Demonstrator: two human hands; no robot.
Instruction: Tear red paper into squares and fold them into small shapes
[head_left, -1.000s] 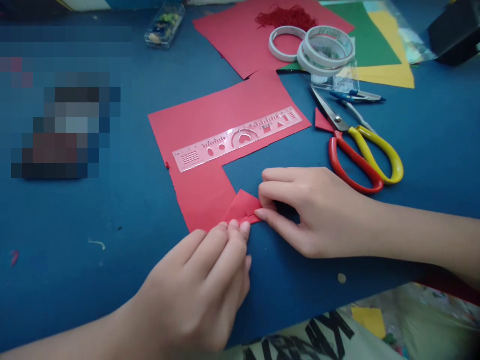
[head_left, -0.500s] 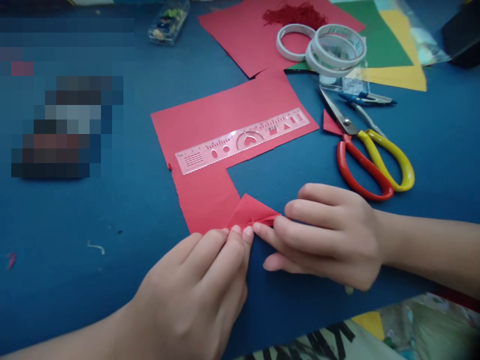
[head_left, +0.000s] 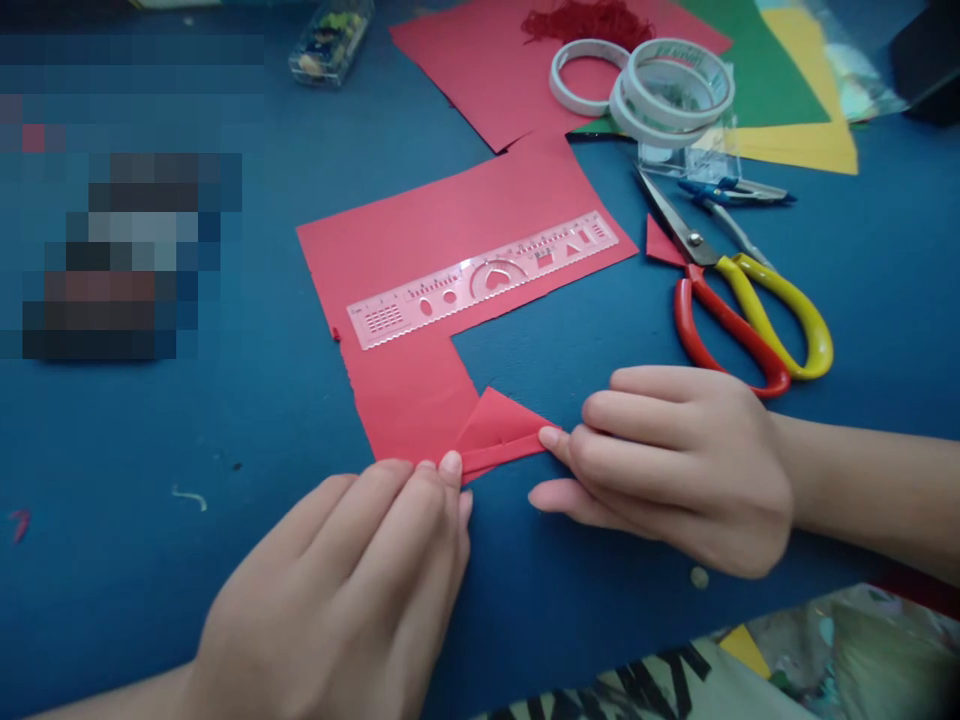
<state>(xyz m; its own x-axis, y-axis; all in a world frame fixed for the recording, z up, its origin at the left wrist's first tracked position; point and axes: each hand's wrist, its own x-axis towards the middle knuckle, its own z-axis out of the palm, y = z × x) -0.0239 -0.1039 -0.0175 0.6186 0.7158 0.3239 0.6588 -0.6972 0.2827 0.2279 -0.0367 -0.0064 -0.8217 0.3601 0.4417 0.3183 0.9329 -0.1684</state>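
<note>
A small piece of folded red paper (head_left: 496,422) lies on the blue table, its peak pointing away from me and a narrow folded strip along its near edge. My left hand (head_left: 341,570) is closed, with bunched fingertips pressing the paper's left end. At the right corner, the index fingertip of my right hand (head_left: 675,470) presses down; the other fingers are curled and the thumb sits apart, off the paper. Under the left end of the folded piece lies a larger cut sheet of red paper (head_left: 405,395). A clear ruler (head_left: 487,280) rests across that sheet.
Scissors (head_left: 696,240) with red and yellow handles lie beyond my right hand, beside a blue compass-like tool (head_left: 735,192). Tape rolls (head_left: 679,125), red thread (head_left: 589,20), green paper (head_left: 780,90) and yellow paper (head_left: 836,150) sit at the back. A clear box (head_left: 330,45) stands far left.
My left hand has slid left along the paper's near edge. My right index finger has moved right to the corner, and the folded strip between them now shows flat.
</note>
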